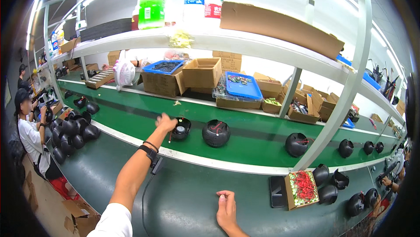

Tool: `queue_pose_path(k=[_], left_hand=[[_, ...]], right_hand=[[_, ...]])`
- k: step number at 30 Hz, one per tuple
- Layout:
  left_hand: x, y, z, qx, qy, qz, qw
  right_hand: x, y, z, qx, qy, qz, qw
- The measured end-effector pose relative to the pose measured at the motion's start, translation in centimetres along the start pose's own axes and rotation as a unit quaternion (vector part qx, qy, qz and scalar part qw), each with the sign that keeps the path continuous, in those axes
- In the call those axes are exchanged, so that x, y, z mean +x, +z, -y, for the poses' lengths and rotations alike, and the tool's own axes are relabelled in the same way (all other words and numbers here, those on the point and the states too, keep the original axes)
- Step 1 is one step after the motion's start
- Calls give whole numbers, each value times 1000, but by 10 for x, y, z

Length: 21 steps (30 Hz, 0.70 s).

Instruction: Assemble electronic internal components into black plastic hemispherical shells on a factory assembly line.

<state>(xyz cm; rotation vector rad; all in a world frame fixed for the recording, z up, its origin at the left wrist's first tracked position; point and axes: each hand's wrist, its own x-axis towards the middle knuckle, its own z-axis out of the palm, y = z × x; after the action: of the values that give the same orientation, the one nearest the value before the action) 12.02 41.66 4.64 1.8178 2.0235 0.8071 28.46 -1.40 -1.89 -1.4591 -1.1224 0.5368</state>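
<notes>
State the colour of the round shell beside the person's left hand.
The round shell beside the left hand is black, seen in the head view.

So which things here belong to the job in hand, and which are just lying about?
Likely part of the job:
black shell nearest the left hand
second black shell to its right
green belt under both
box of red wires

Likely just lying about:
green bottle
white fan
long cardboard piece on the shelf

From here I see 1 shell left of another shell on the belt, behind the bench bearing the wire box.
</notes>
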Motion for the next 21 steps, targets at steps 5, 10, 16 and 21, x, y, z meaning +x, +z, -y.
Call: queue_pose_path(k=[5, 10, 16, 21], left_hand=[[-39, 12, 44, -371, -48, 257, 891], [-191, 4, 51, -279, 177, 132, 935], [-372, -98, 37, -386, 207, 252, 863], [-370, -140, 62, -313, 363, 229, 847]], right_hand=[[0, 3, -3, 36, 15, -1, 999], [9, -7, 10, 95, 56, -32, 993], [8, 20, 70, -60, -80, -24, 995], [6, -4, 85, -149, -90, -4, 985]])
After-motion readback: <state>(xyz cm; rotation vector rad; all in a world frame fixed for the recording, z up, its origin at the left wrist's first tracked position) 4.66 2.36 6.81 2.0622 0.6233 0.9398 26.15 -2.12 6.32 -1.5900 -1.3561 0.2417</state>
